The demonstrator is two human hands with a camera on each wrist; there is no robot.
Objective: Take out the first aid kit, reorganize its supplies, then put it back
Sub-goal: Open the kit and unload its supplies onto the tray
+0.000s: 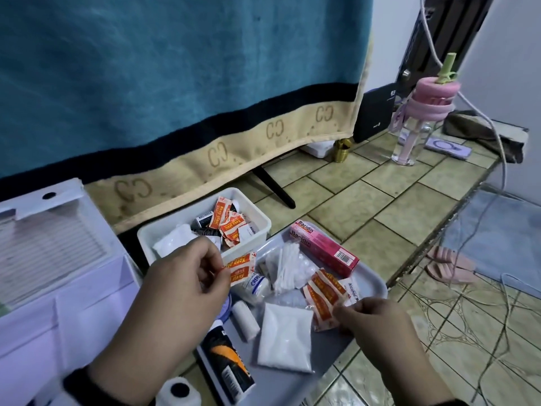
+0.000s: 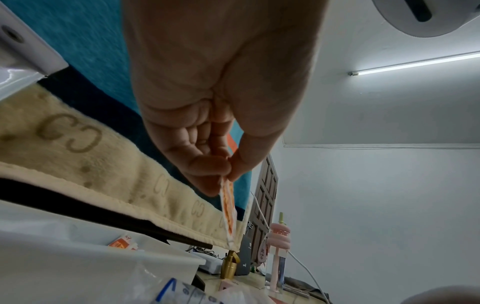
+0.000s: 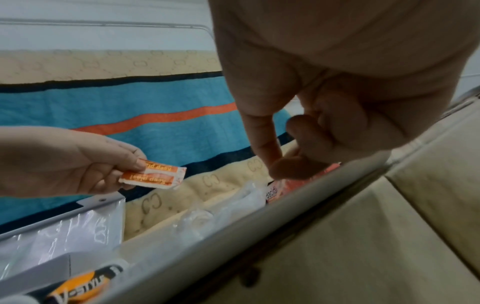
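My left hand (image 1: 223, 269) pinches a pair of orange plaster strips (image 1: 241, 266) just above the front rim of a white tub (image 1: 146, 234) that holds more plasters. From the left wrist view the strips (image 2: 228, 207) hang edge-on below thumb and forefinger. My right hand (image 1: 345, 310) pinches the corner of other orange plaster strips (image 1: 320, 300) lying on the grey tray (image 1: 377, 284). On that tray also lie a pink Bacidin box (image 1: 322, 247), cotton swabs (image 1: 288, 269) and a white gauze pack (image 1: 285, 336). The open white kit case (image 1: 58, 303) stands at the left.
A teal and beige blanket (image 1: 175, 83) hangs behind the tub. On the tiled counter (image 1: 366, 200) stand a brass cup (image 1: 342, 150), a pink bottle (image 1: 418, 118) and a phone (image 1: 448, 148). A black-and-orange box (image 1: 231, 364) lies by my left wrist. Slippers (image 1: 448, 265) and cables lie on the floor at right.
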